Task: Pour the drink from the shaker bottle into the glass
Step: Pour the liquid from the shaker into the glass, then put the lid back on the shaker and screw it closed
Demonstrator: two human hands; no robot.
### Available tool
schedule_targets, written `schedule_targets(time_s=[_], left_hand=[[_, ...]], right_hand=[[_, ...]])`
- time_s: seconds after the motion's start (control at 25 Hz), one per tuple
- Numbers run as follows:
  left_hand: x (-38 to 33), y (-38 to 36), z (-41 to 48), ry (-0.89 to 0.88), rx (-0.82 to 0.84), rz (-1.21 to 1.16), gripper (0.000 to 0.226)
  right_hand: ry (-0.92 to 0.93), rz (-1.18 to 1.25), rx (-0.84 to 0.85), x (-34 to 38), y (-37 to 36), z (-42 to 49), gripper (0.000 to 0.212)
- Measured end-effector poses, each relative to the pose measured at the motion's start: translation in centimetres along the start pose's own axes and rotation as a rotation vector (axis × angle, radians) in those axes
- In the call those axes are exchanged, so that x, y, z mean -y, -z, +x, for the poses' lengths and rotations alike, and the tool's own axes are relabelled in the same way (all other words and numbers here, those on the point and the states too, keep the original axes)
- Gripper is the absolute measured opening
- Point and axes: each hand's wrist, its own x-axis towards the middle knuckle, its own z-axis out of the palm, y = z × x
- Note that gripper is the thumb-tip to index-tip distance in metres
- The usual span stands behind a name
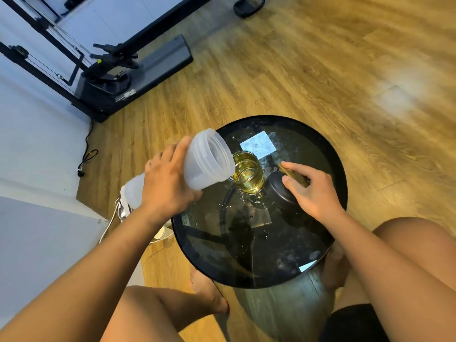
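One frosted, wide-mouthed shaker bottle (204,161) aslant over a yellow-filled glass (249,176).

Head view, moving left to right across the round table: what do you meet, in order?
Shaker bottle, tipped in the left hand → glass holding yellow drink → black lid → right hand, resting on that lid.

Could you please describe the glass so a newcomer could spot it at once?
Find the round black table on the wooden floor. Just past its middle stands the glass. It alone is clear and holds yellow drink; the tipped bottle beside it is cloudy white, the lid black.
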Motion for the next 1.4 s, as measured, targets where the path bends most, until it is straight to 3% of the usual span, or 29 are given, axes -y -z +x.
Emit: schedule_targets(time_s=[0.12, 0.36, 0.56, 1.0, 1.4], left_hand=[[0.2, -0.8, -1.2, 0.089, -0.065, -0.33, 0.114], [0.2, -3.8, -5.2, 0.374, -0.244, -0.575, 0.122], [-0.8, -6.3, -7.8, 0.51, -0.322, -0.707, 0.13], [-1.3, -8.8, -9.1, 0.537, -0.369, -0.899, 0.131], [-1.0, -9.8, -10.6, 0.572, -0.318, -0.904, 0.131]], right_hand=[[-0.011, -0.001, 0.006, -0.2, 0.1, -0.1, 0.03], [0.017, -0.145, 0.025, -0.9, 0.2, -1.2, 0.035], [0.105, -0.313, 0.133, -1.5, 0.0, -2.8, 0.05], [0.285, -0.573, 0.242, -2.2, -0.4, -4.4, 0.053], [0.225, -0.741, 0.29, -2.6, -0.9, -4.1, 0.068]])
